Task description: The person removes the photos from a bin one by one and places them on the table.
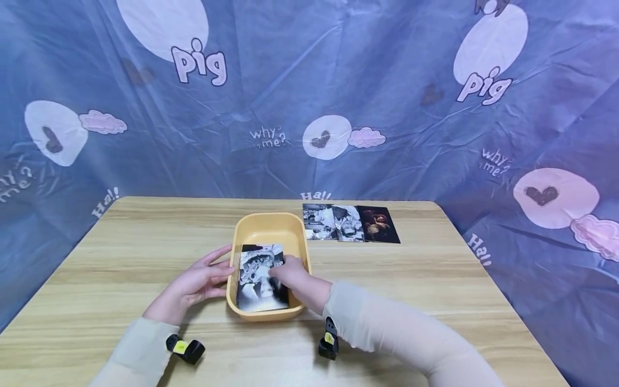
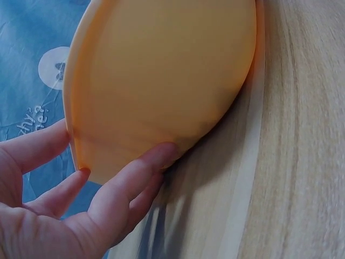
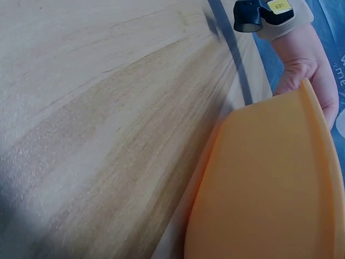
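Observation:
A yellow-orange plastic basin (image 1: 271, 220) stands on the table, holding black-and-white photo prints (image 1: 261, 279). My right hand (image 1: 293, 274) reaches over the basin's right rim and grips the prints at their right edge, thumb on top; its other fingers are mostly hidden. On the opposite side, my left hand (image 1: 205, 278) has its fingers spread and rests them against the outer left wall and rim. The left wrist view shows these fingertips (image 2: 163, 154) on the basin's outside wall (image 2: 167, 70). In the right wrist view the basin wall (image 3: 264, 183) hides the right hand.
Behind and right of the basin, two black-and-white prints (image 1: 349, 223) and a dark coloured print (image 1: 379, 224) lie side by side near the back edge of the wooden table (image 1: 411, 301). A blue patterned cloth (image 1: 271, 70) hangs behind the table and along its sides.

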Demonstrator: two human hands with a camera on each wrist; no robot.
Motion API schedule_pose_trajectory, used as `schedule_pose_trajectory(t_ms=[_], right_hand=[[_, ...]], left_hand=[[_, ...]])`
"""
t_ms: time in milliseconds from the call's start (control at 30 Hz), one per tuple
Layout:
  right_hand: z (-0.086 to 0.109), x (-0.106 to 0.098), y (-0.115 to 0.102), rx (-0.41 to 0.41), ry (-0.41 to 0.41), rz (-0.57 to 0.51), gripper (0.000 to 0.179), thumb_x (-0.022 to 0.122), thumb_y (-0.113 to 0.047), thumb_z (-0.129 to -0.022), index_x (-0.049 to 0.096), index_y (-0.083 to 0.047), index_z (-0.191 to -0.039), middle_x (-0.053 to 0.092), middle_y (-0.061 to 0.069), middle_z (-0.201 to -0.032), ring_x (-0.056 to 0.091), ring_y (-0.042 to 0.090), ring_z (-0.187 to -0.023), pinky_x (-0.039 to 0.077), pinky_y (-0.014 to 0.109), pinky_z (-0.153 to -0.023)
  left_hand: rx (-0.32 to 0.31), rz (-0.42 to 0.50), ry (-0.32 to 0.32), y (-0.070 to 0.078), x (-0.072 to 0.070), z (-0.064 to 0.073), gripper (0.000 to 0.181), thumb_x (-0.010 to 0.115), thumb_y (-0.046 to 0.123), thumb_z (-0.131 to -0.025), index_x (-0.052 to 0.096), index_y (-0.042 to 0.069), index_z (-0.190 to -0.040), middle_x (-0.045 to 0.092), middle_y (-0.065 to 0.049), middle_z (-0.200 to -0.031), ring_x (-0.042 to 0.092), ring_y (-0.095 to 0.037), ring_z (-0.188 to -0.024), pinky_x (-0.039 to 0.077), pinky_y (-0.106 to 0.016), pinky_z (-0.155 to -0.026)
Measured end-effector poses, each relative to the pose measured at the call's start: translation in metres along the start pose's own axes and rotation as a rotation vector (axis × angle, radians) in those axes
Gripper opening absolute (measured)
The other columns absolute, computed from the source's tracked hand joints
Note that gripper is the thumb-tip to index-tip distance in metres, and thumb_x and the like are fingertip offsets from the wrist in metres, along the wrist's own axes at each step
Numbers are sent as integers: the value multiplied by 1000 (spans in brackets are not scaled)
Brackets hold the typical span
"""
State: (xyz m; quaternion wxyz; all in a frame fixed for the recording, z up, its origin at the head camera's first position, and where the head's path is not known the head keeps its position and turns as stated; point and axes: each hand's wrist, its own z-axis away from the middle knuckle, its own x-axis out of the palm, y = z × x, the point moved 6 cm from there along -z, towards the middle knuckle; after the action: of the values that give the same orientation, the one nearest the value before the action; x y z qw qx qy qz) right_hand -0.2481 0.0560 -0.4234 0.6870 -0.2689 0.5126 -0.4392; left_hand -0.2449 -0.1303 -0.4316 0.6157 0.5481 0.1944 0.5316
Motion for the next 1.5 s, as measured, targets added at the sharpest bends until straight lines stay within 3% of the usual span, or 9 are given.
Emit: schedule_pose_trajectory(t_ms=[133, 233, 367, 600, 767, 1067, 1167, 1300, 1500], right_hand=[[3, -3, -2, -44, 9, -22, 60, 65, -2, -72, 42, 4, -127, 45, 22, -122, 46, 31, -107, 45, 38, -89], [4, -5, -4, -93, 14, -79, 59, 63, 7, -70, 43, 3, -126, 50, 17, -101, 49, 25, -90, 49, 31, -75], [4, -5, -6, -132, -18, -159, 61, 58, 15, -70, 41, 1, -127, 42, 6, -78, 40, 16, -70, 40, 21, -55], [5, -8, -11, -156, -96, -224, 61, 56, 13, -75, 38, -5, -131, 36, -1, -70, 35, 11, -58, 31, 17, -46], [0, -25, -19, -139, -82, -322, 61, 55, 14, -74, 40, -6, -130, 46, 3, -76, 47, 12, -63, 47, 21, -55], [-19, -87, -32, -81, 9, -439, 60, 55, 13, -75, 43, -12, -129, 53, 10, -93, 55, 16, -73, 54, 23, -64], [-29, -115, -30, -91, 37, -471, 59, 55, 12, -76, 42, -10, -130, 53, 11, -95, 54, 12, -63, 50, 17, -52], [-42, -156, -21, -104, 64, -488, 60, 54, 10, -79, 37, -9, -134, 52, 4, -87, 46, 4, -50, 35, 12, -39], [-60, -214, 0, -103, 101, -484, 61, 50, 8, -83, 29, -8, -138, 50, -2, -81, 48, 3, -54, 39, 12, -45]], left_hand=[[-2, 2, -9, -1, 1, 0, 74, 52, 2, -85, 7, 14, -143, 11, -24, -145, 52, -30, -109, 44, -52, -86], [0, -2, -11, 0, 1, 0, 75, 52, 2, -85, 7, 14, -143, 11, -24, -145, 52, -30, -109, 45, -52, -86], [3, -3, -6, 1, 1, 0, 74, 52, 2, -85, 7, 14, -143, 11, -25, -144, 53, -30, -108, 45, -52, -86], [10, -6, -10, 1, 0, 2, 74, 50, 2, -86, 6, 13, -143, 10, -25, -144, 54, -28, -107, 45, -52, -86], [17, -7, -22, 1, 0, 3, 74, 50, 3, -87, 4, 12, -144, 8, -26, -144, 55, -25, -105, 45, -51, -86], [16, -23, -16, -1, 0, 3, 74, 51, 4, -86, 5, 13, -144, 9, -25, -145, 53, -27, -108, 47, -50, -84], [14, -15, -17, -1, 1, 3, 75, 52, 4, -86, 5, 12, -143, 9, -25, -144, 53, -28, -108, 46, -51, -84], [13, -6, -18, -1, 2, 3, 75, 51, 3, -85, 4, 12, -143, 9, -26, -144, 53, -28, -107, 46, -51, -84], [11, -18, -9, -1, 2, 3, 75, 51, 4, -86, 4, 12, -143, 9, -25, -144, 54, -28, -107, 46, -51, -84]])
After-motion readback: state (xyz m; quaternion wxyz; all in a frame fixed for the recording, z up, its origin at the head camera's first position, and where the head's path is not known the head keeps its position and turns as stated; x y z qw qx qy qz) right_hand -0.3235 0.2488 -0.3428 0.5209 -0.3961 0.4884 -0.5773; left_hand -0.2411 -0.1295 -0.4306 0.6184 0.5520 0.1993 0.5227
